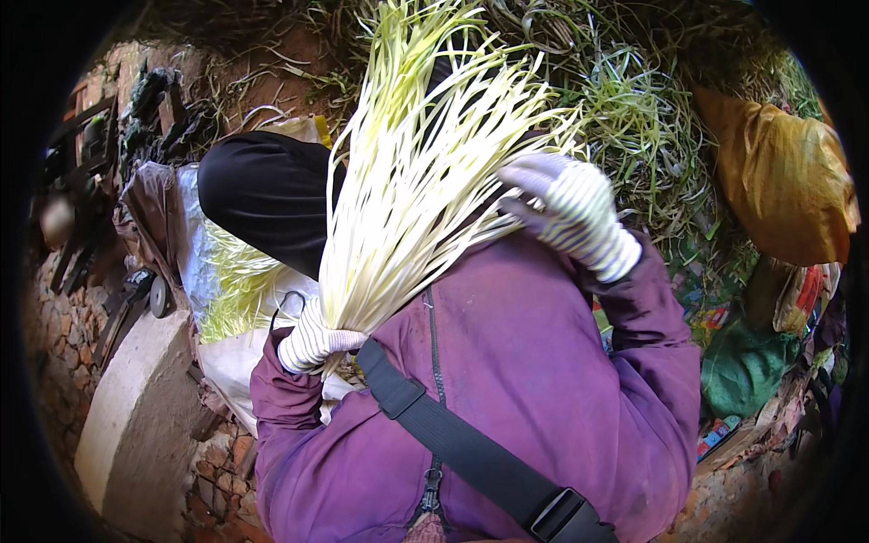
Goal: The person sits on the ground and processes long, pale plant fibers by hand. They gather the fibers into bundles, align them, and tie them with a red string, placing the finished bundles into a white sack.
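Note:
My left hand (314,341), in a striped knit glove, is closed around the gathered white base of a large bundle of blanched chive-like leaves (414,190). The long, flat strands fan up and away from the grip, turning yellower toward the far tips. They lie over my lap and against the front of my purple jacket (516,353). At the bundle's right edge, my right hand (567,207), gloved the same way, has its fingers apart beside the outer strands. Its fingertips touch or nearly touch them; no firm grip shows.
More yellow leaves (237,292) lie on a white plastic sheet (234,366) at left, past my bent knee (265,190). Green leaf litter (631,129) is heaped at far right. An orange sack (781,176) and a green sack (750,366) stand right. A concrete block (136,414) sits lower left.

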`<state>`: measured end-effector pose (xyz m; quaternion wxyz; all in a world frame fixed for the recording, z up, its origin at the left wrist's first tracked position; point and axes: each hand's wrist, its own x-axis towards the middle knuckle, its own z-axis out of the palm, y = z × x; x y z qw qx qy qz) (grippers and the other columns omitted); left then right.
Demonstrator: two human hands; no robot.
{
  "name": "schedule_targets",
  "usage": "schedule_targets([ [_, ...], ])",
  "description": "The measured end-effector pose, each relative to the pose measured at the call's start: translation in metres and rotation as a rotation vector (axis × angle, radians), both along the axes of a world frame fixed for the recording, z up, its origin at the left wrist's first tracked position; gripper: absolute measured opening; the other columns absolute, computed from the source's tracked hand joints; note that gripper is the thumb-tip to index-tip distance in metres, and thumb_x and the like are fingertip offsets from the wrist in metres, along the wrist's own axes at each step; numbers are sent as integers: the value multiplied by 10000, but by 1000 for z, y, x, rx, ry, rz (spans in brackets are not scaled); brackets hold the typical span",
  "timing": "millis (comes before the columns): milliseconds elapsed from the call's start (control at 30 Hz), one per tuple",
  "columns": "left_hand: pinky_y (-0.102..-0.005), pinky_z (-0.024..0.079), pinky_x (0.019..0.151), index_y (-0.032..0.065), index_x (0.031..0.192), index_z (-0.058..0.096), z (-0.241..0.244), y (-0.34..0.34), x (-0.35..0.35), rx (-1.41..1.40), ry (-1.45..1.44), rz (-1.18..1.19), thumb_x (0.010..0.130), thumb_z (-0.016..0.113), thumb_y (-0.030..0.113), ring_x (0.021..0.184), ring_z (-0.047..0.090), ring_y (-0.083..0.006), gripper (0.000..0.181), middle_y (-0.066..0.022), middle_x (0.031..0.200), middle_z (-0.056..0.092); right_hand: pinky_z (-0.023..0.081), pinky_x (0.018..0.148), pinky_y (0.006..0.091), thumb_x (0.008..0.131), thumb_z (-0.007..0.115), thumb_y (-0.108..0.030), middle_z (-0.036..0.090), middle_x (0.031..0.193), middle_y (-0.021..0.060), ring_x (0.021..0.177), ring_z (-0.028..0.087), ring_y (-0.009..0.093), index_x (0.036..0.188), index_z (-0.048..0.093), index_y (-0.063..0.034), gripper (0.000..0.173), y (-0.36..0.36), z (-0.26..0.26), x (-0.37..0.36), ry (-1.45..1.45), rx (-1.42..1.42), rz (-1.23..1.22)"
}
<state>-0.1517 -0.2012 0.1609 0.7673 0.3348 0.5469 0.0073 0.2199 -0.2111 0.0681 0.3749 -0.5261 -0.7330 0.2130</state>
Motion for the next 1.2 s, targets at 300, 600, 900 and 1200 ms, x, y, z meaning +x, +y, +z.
schedule_targets([
  [300,-294,485,911,-31,1287,546,5,1,5,-65,4,58,659,801,24,1047,598,-149,680,-78,1156,649,543,708,320,796,745,-50,686,857,105,789,683,256,966,689,-49,179,-10,-33,11,289,-134,99],
  [600,-294,478,903,-19,1282,563,1,2,-5,55,18,-4,668,823,43,1033,589,-144,669,-60,1145,660,490,936,447,760,740,-143,648,1172,143,1077,609,355,1184,632,-58,446,17,-4,50,-449,-198,-201],
  [900,-282,537,682,-34,1213,579,68,89,42,388,86,-96,628,784,-57,814,664,-182,621,-110,966,692,518,727,362,939,581,-305,701,879,106,791,663,269,1083,701,-55,312,87,-6,1,414,113,181],
  [1200,-265,489,797,-27,1039,701,-5,62,31,28,-96,-217,642,836,26,864,621,-111,423,-53,922,710,531,648,373,832,728,-315,698,818,118,722,672,302,978,717,-58,295,-8,22,39,57,-174,83],
])
